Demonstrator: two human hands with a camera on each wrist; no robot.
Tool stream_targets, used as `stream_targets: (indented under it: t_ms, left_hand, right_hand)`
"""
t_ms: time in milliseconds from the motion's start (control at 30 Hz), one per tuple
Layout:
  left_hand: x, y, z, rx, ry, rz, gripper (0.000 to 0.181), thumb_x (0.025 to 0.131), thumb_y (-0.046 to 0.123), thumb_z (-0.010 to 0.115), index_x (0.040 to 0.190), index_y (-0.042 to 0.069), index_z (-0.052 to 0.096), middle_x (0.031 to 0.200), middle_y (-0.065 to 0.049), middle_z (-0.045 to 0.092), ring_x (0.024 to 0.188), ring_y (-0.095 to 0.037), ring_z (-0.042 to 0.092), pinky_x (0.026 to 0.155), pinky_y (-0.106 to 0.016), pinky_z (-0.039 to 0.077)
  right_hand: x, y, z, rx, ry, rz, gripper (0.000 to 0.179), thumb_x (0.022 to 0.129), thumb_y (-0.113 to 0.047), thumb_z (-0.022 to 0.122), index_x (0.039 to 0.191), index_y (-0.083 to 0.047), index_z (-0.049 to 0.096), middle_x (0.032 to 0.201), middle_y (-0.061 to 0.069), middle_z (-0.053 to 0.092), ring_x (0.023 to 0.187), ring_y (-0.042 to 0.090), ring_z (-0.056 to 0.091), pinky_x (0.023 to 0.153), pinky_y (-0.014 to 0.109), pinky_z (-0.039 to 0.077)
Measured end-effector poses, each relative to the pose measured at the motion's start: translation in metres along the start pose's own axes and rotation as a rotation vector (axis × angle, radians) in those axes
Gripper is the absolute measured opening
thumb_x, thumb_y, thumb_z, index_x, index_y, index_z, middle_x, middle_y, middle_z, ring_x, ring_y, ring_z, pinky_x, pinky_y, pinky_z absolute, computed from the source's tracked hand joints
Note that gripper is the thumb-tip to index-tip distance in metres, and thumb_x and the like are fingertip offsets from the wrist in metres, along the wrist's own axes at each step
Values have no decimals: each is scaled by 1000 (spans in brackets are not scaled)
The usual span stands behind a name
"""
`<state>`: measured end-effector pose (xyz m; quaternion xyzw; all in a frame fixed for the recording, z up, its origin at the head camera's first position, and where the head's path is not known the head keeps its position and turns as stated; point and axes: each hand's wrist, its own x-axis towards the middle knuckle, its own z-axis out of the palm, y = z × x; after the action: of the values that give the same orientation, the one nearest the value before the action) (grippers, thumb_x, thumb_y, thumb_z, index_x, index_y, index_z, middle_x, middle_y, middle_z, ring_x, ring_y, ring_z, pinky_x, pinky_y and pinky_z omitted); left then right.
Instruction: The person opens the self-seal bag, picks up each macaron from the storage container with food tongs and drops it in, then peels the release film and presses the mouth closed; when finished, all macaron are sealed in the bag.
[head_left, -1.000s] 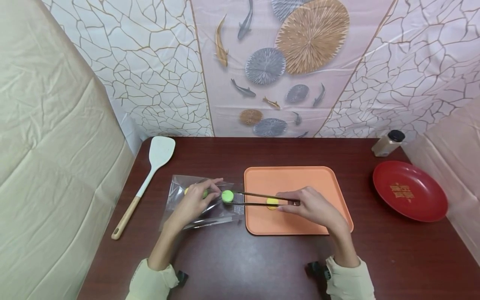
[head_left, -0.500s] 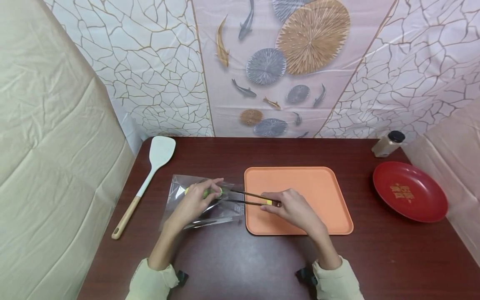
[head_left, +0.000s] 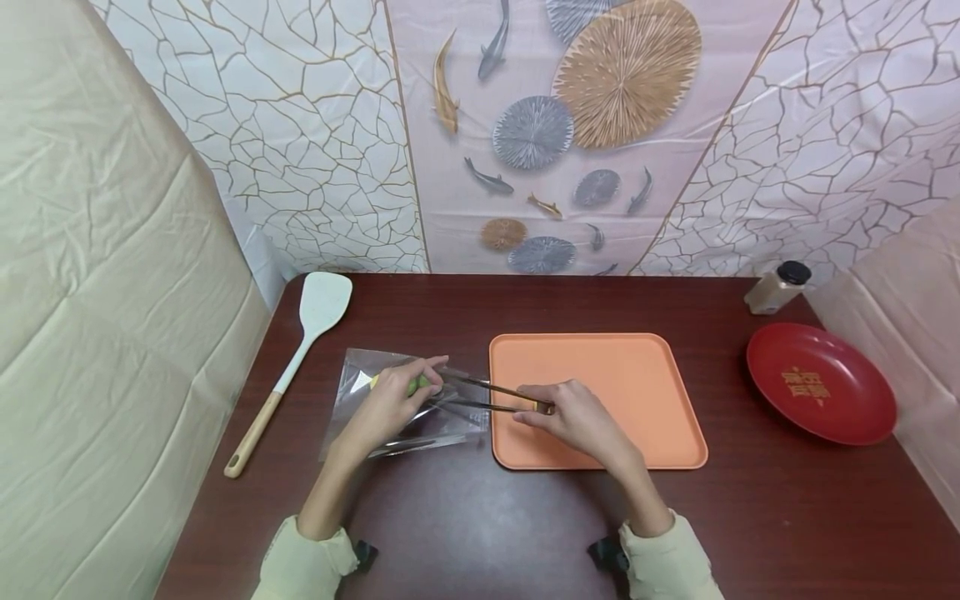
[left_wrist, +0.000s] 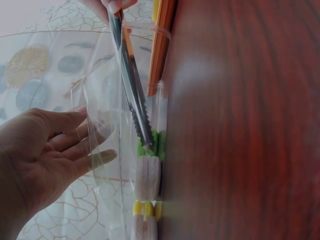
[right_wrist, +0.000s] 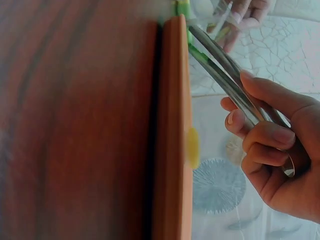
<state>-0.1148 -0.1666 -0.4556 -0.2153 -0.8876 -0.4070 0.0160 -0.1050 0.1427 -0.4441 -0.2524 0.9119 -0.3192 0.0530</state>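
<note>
The right hand (head_left: pixel 573 410) pinches the metal tongs (right_wrist: pixel 222 77), thumb on one side and fingers curled on the other. Their toothed tips meet a green cookie (left_wrist: pixel 161 142) inside the clear bag (head_left: pixel 442 440), next to a pale cookie (left_wrist: pixel 148 177); whether they grip it, I cannot tell. The left hand (left_wrist: pixel 42 150) has its fingers loosely extended and slightly spread, against the bag's film. A yellow cookie (right_wrist: pixel 193 147) lies on the orange tray (head_left: pixel 637 367).

A spatula (head_left: pixel 293 364) lies left, a red plate (head_left: pixel 843 375) and jar (head_left: pixel 775 292) right.
</note>
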Motion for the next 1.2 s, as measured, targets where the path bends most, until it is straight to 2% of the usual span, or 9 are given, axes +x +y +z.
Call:
stream_targets:
  t_ms: [200, 333, 467, 633, 733, 867, 967, 1200]
  left_hand:
    - [0, 1, -1, 12, -2, -21, 6, 98, -5, 75, 99, 0, 76, 145, -15, 73, 60, -5, 31, 61, -26, 35]
    - [0, 1, -1, 15, -1, -29, 5, 99, -4, 75, 98, 1, 75, 146, -13, 73, 61, -3, 30, 61, -26, 36]
    - [0, 1, -1, 8, -4, -32, 6, 99, -4, 75, 98, 1, 75, 146, -14, 72, 60, -2, 28, 60, -26, 35]
    - [0, 1, -1, 5, -2, -31, 6, 98, -5, 76, 97, 1, 75, 146, -14, 73, 61, -2, 27, 61, -27, 36]
    - [0, 1, 0, 5, -2, -27, 7, 98, -5, 75, 97, 1, 75, 145, -14, 73, 61, -3, 28, 61, -27, 37]
    - [0, 0, 0, -1, -6, -23, 7, 99, -6, 75, 97, 1, 74, 145, -16, 72, 59, -3, 28, 60, -26, 36]
    - [-1, 0, 0, -4, -7, -20, 6, 99, -6, 74, 97, 0, 74, 145, -17, 72, 59, -1, 26, 61, -27, 35]
    - [0, 1, 0, -4, -7, -19, 6, 99, -6, 74, 97, 0, 74, 145, -17, 72, 59, 0, 25, 60, -27, 35]
  right_hand:
    - [-8, 7, -23, 65, -49, -5, 29, 100, -26, 83, 124, -10, 82, 73, -11, 66, 67, 2, 55, 63, 24, 46]
    - [-18, 17, -45, 71, -100, -24, 29, 99, -24, 84, 123, -9, 82, 77, -13, 68, 69, 0, 56, 65, 24, 49]
    - [-31, 32, -65, 96, -140, 7, 36, 97, -22, 86, 128, -6, 81, 79, -13, 71, 70, 0, 59, 66, 23, 51]
    - [-53, 56, -89, 153, -99, 37, 37, 94, -19, 89, 127, -4, 80, 80, -12, 69, 74, 3, 63, 69, 24, 55]
    - [-67, 70, -100, 135, -69, 62, 35, 92, -19, 90, 123, -5, 82, 78, -11, 69, 74, 4, 63, 68, 24, 55]
    - [-82, 83, -111, 113, -113, 148, 38, 93, -23, 90, 126, -7, 82, 98, -1, 82, 79, 2, 65, 71, 24, 55]
    - [-88, 89, -115, 110, -153, 181, 41, 94, -26, 88, 130, -8, 81, 117, 6, 84, 86, 1, 67, 76, 23, 56]
    - [-90, 95, -114, 128, -172, 218, 41, 94, -25, 88, 131, -8, 81, 120, 10, 83, 86, 2, 66, 77, 24, 55]
